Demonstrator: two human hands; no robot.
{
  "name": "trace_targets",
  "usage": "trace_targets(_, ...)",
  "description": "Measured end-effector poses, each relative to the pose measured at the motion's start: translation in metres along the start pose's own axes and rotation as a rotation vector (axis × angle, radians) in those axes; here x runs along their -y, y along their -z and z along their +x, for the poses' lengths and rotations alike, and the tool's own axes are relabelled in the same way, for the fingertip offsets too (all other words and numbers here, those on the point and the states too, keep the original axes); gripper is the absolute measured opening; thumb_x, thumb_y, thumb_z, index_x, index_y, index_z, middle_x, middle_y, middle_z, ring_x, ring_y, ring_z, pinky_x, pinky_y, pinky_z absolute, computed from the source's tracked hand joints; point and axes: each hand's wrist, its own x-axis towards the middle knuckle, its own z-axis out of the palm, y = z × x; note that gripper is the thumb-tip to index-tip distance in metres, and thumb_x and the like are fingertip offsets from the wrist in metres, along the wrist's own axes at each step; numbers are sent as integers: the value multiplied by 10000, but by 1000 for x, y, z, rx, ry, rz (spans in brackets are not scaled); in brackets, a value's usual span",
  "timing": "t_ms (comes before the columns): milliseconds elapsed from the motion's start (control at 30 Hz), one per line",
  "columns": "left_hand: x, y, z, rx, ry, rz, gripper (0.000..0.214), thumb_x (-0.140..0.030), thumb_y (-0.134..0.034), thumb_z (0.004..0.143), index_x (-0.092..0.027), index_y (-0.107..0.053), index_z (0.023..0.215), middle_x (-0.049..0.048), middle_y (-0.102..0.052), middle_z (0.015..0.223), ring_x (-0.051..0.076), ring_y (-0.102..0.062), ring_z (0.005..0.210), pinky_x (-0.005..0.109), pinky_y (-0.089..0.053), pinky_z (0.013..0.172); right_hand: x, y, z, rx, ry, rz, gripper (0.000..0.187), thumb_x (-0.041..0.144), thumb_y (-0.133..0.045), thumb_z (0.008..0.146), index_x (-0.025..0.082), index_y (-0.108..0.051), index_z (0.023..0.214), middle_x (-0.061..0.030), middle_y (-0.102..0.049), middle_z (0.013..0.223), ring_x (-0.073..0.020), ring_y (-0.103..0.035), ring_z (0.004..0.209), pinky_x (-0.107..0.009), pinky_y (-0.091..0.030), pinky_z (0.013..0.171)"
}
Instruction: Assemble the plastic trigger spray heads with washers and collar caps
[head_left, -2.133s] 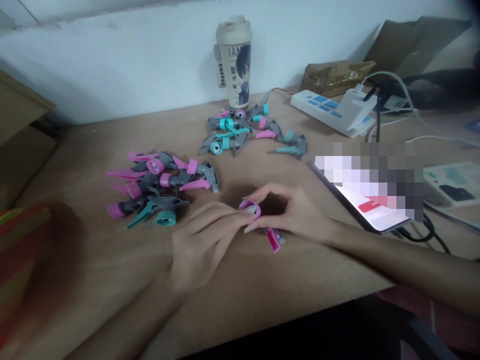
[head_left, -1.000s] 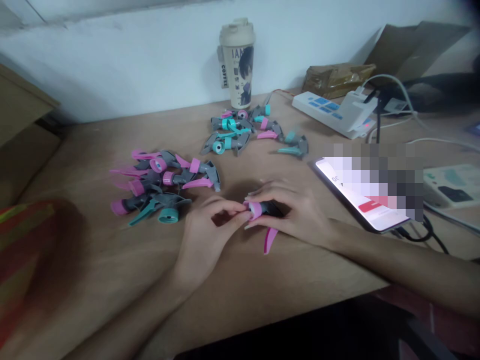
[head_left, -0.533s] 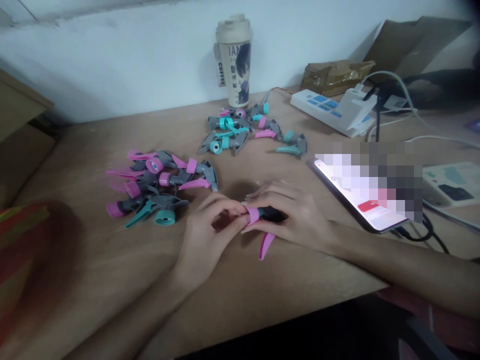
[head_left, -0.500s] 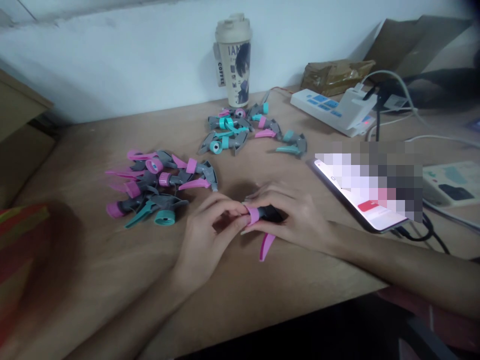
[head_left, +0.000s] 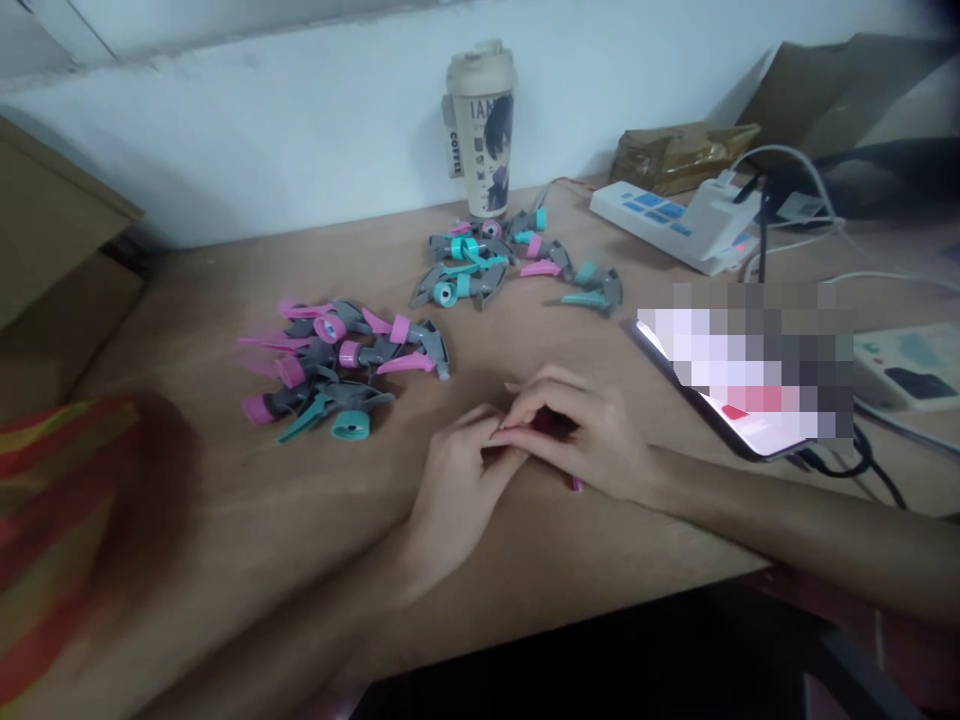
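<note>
My right hand (head_left: 585, 430) curls around a pink-and-grey trigger sprayer head (head_left: 577, 484); only a pink tip of its trigger shows below the palm. My left hand (head_left: 465, 480) is closed, its fingertips pinched against those of the right at the hidden collar end. The fingers cover most of the sprayer, so the exact grip is not visible. To the left lies a pile of grey sprayer heads with mostly pink collars and triggers (head_left: 349, 355); a teal one (head_left: 351, 426) lies at its front. Farther back is a second group of teal and pink sprayer heads (head_left: 469, 270).
A tumbler (head_left: 487, 140) stands by the wall. At the right are a power strip (head_left: 660, 215) with a plugged charger, cables, a lit phone (head_left: 757, 425) and a taped brown package (head_left: 675, 155). Cardboard (head_left: 60, 220) and red-yellow striped material (head_left: 67, 510) border the left.
The view has shifted, moving the scene slightly right. My hands have turned inward over the sprayer, so its pink collar is now covered and less of the trigger shows.
</note>
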Motion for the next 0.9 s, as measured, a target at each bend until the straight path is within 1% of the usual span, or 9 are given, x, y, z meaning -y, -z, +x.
trace_targets(133,0,0,2,22,-16,40,150,-273,-534,870,-196,-663,882,8,-635,823,148,-591,762,266,-439,692,1,-1,1,-66,-155,88,161,346,-643,780,194,-598,749,2,-616,752,-125,-586,715,-267,-477,673)
trace_targets(267,0,8,6,12,-29,113,123,-253,-545,861,-216,-661,880,4,-640,836,146,-593,764,261,-442,688,2,5,5,-107,-289,250,218,399,-578,823,196,-557,747,18,-602,692,-111,-577,634,-260,-473,626)
trace_targets(367,1,11,7,-4,-3,131,114,-248,-554,850,-230,-655,899,-1,-642,823,143,-598,746,251,-446,655,-1,17,11,-22,-331,226,236,422,-536,847,198,-568,782,19,-605,668,-108,-572,591,-262,-480,618)
trace_targets(433,1,13,7,-2,8,140,112,-248,-552,848,-232,-651,898,-3,-646,820,143,-600,744,249,-448,647,-5,26,15,86,-303,121,243,440,-548,833,203,-601,820,-4,-644,748,-133,-612,689,-282,-494,687)
trace_targets(500,2,13,7,-9,-3,154,100,-241,-555,842,-229,-651,865,-6,-641,805,140,-594,725,247,-446,635,-12,35,19,181,-218,-21,264,468,-597,787,219,-637,867,-34,-666,915,-182,-624,874,-340,-482,815)
trace_targets(567,1,13,7,-19,-16,163,85,-225,-567,827,-224,-652,835,-8,-628,780,135,-585,695,243,-443,615,-21,42,21,268,-126,-174,338,514,-645,723,254,-659,940,-54,-614,1130,-245,-559,1079,-434,-409,946)
trace_targets(633,0,13,7,-24,-15,162,83,-210,-570,820,-218,-652,827,-6,-622,768,133,-581,684,238,-441,601,-30,46,20,353,-64,-302,432,570,-671,661,303,-661,1000,-54,-527,1278,-304,-457,1210,-521,-316,1010)
trace_targets(733,-2,13,7,-7,-4,165,94,-205,-558,828,-214,-652,837,0,-629,784,133,-582,700,235,-439,600,-40,47,17,436,-29,-399,453,605,-680,622,353,-666,998,-40,-496,1323,-339,-409,1247,-579,-255,1019)
trace_targets(900,-2,12,7,-18,-2,176,66,-209,-576,817,-205,-641,803,-7,-615,766,122,-569,682,221,-429,582,-36,37,14,406,33,-347,331,535,-694,658,319,-683,908,-19,-575,1233,-299,-456,1210,-540,-261,1022)
